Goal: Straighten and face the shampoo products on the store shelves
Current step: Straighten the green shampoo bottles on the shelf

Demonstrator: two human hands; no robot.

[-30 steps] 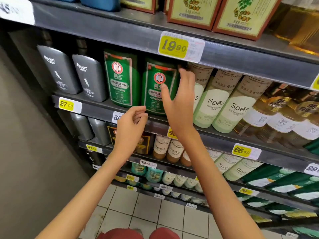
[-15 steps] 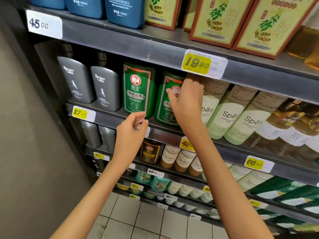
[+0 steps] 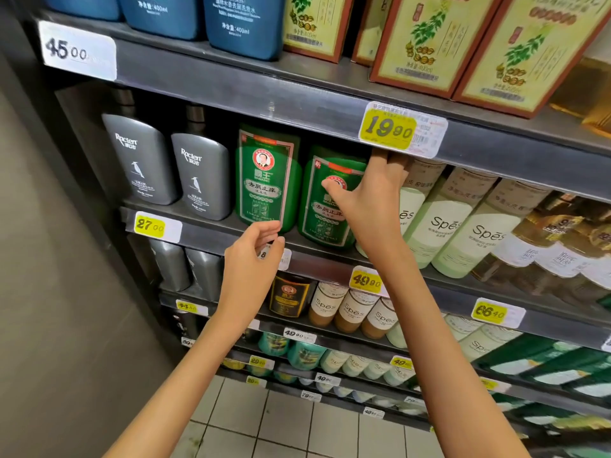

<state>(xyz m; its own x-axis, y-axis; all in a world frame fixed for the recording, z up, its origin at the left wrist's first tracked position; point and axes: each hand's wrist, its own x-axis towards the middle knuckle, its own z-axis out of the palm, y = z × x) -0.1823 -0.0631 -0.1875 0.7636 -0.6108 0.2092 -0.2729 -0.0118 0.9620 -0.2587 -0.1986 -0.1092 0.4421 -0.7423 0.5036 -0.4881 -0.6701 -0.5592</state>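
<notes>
Two green shampoo bottles stand on the middle shelf (image 3: 205, 231). The left green bottle (image 3: 264, 180) is upright with its label facing out. The right green bottle (image 3: 322, 223) sits lower and leans slightly. My right hand (image 3: 370, 206) grips its upper right side, thumb on the front label, fingers reaching up behind it under the shelf above. My left hand (image 3: 251, 269) hovers in front of the shelf edge below the left green bottle, fingers loosely curled, holding nothing.
Two grey bottles (image 3: 201, 176) stand left of the green ones, pale green Spes bottles (image 3: 443, 223) lean to the right. The shelf above (image 3: 231, 90) hangs low and carries blue bottles (image 3: 244, 24) and boxes (image 3: 429, 38). A grey wall (image 3: 49, 292) bounds the left.
My right hand has slid from the top of the right green bottle to its side, thumb now on the label, and the bottle has tilted. My left hand stays by the shelf edge.
</notes>
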